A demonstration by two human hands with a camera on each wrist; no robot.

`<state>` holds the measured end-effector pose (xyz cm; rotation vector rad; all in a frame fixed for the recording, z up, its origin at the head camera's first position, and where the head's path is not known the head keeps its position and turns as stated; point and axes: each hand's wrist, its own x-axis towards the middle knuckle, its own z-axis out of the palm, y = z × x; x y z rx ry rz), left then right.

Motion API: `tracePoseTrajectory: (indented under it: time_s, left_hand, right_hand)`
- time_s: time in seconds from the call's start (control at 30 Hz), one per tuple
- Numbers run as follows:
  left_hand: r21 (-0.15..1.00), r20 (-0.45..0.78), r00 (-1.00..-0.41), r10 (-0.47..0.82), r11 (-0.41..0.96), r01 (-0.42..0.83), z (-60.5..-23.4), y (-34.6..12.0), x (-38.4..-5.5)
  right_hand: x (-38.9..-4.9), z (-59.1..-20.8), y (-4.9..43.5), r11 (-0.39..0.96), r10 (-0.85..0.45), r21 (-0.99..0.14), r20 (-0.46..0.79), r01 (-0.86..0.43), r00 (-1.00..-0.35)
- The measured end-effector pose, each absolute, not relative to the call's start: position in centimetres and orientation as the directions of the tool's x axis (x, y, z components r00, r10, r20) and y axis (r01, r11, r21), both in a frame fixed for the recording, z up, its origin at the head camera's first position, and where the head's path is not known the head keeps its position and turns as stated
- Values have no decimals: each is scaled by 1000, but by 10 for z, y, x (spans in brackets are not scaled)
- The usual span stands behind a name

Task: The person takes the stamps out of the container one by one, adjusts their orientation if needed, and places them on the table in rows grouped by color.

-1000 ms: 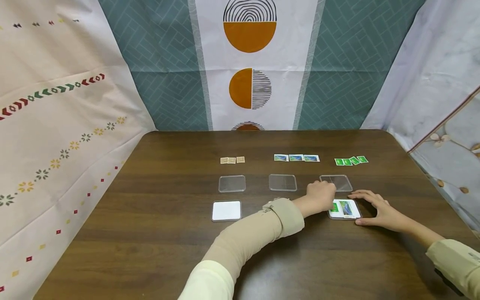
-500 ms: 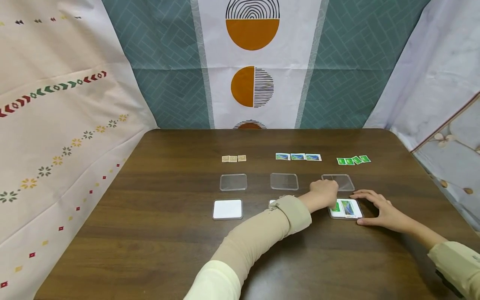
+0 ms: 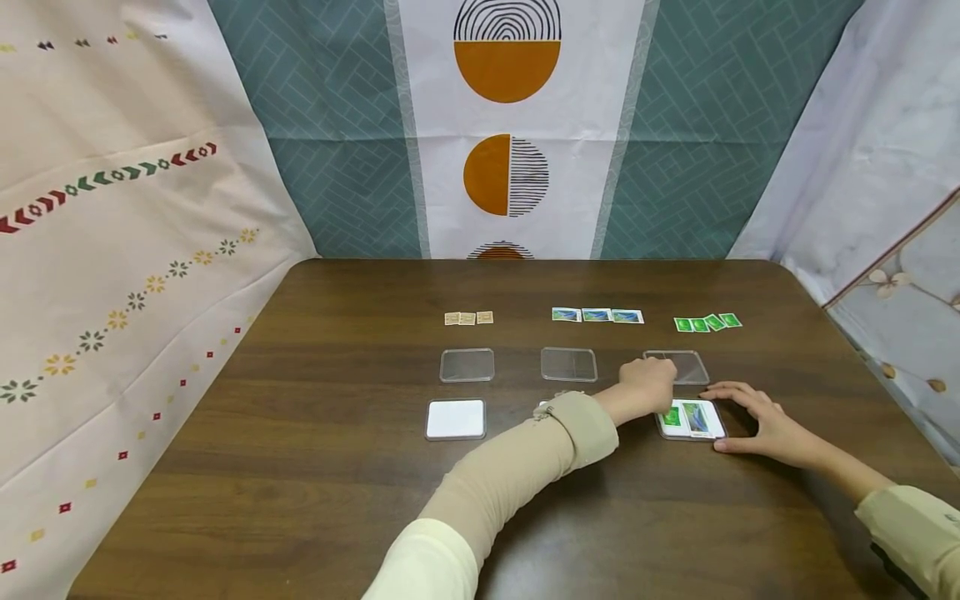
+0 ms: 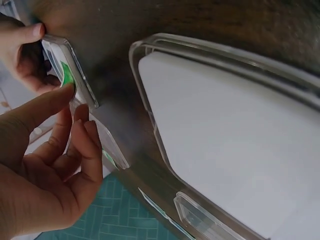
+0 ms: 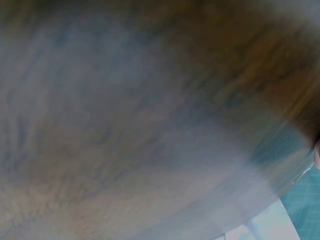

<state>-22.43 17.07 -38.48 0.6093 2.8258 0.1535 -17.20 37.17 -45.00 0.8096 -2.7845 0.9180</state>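
Observation:
At the right of the table, a clear plastic case (image 3: 678, 429) with a white insert lies flat. On it are a blue-green picture stamp (image 3: 697, 418) and a green stamp (image 3: 672, 417). My left hand (image 3: 647, 390) reaches to the case's left side; in the left wrist view its thumb and curled fingers meet at the edge of the green stamp. My right hand (image 3: 765, 425) holds the case's right side between thumb and fingers. The right wrist view is mostly blurred tabletop.
Clear lids (image 3: 467, 366) stand in a row behind the cases. Farther back lie tan stamps (image 3: 468, 318), blue picture stamps (image 3: 597, 315) and several green stamps (image 3: 707, 323). Another white-lined case (image 3: 455, 419) is at left; a middle one (image 4: 225, 130) is mostly under my left sleeve.
The head view has shifted slightly. Over the last second both hands stay at the same case, with no clear movement of the stamps.

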Motion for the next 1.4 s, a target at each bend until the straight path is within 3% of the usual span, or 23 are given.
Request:
tracePoseTrajectory:
  time_s: [0.27,0.67,1.4]
  left_hand:
    - [227,-179,-843,507,855,466,-382,162,-228]
    - [390,-233,-760,607,774,499,-381,146,-243]
    - [476,-183,-797,575,761,440,-358,145,-278]
  right_hand:
    - [-170,-447,371,691,-446,-520,241,-503,-862]
    - [-171,-448,368,687,-446,-527,236,-500,-863]
    - [-171,-446,369,687,-435,-542,226,-484,-872]
